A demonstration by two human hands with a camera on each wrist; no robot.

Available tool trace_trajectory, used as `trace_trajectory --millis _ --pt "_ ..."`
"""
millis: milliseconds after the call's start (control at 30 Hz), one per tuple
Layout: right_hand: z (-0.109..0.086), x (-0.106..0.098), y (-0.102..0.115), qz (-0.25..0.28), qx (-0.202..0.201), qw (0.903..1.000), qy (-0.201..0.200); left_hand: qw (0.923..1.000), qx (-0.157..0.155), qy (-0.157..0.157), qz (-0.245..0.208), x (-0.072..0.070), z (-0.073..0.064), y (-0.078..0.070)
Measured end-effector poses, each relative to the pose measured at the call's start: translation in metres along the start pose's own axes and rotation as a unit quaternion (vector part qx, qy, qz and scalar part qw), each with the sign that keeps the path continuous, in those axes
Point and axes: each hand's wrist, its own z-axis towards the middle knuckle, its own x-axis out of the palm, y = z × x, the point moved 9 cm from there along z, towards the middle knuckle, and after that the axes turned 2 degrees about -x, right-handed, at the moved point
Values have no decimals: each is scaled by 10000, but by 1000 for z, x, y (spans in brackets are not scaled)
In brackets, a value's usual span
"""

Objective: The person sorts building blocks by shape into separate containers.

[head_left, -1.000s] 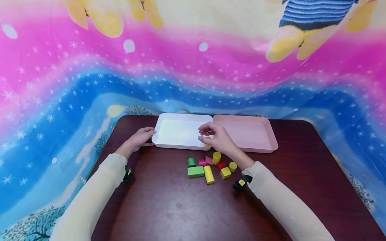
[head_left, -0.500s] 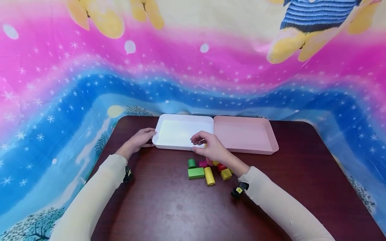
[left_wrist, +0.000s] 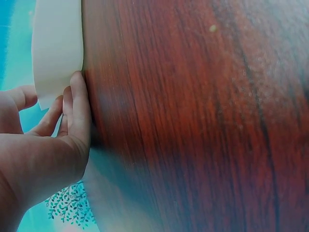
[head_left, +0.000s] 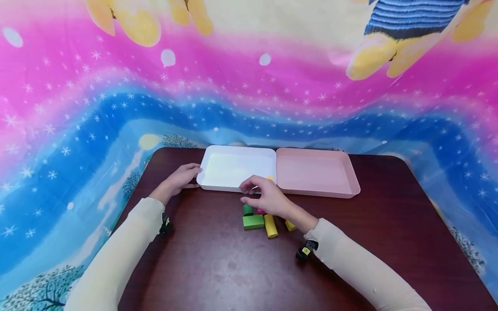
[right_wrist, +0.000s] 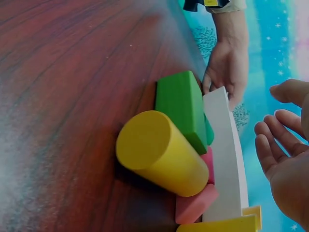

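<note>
My left hand (head_left: 182, 178) grips the left end of the white tray (head_left: 233, 187), fingers and thumb spread along its wall; the left wrist view shows the fingertips on the tray wall (left_wrist: 58, 53). My right hand (head_left: 266, 196) hovers over the wooden blocks with thumb and fingers apart and nothing between them. Under and before it lie a green rectangular block (head_left: 253, 222), a green cylinder (head_left: 247, 210) and a yellow cylinder (head_left: 271, 226). Pink blocks (right_wrist: 197, 203) show in the right wrist view. A yellow-orange block (head_left: 270, 178) sits in the white tray's near right corner.
A pink tray (head_left: 317, 172) adjoins the white tray on the right. Another yellow block (head_left: 290, 225) peeks out beside the right wrist; other blocks are hidden beneath that hand. The dark wooden table (head_left: 218, 268) meets a printed cloth backdrop (head_left: 249, 103) behind the trays.
My right hand has let go of the yellow-orange block in the white tray and moved left and nearer, over the loose blocks. My left hand has stayed at the tray's end.
</note>
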Motion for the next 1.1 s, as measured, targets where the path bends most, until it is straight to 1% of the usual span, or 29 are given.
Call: trace_trajectory --millis 267,400,633,867,1100 --pt "-4 8 -3 14 -107 9998 155 10000 0 -35 8 -2 -1 -2" --pt "-5 11 -6 -89 -183 9996 202 10000 -4 -46 8 -2 -2 -2" --pt "-12 16 -11 -313 -160 9992 215 10000 -30 -34 78 0 -2 0" --pt "-18 19 -17 -655 -109 9977 163 10000 9 -41 60 1 -3 0" --pt "-20 18 -24 -792 -11 9968 149 10000 46 -37 35 1 -2 0"
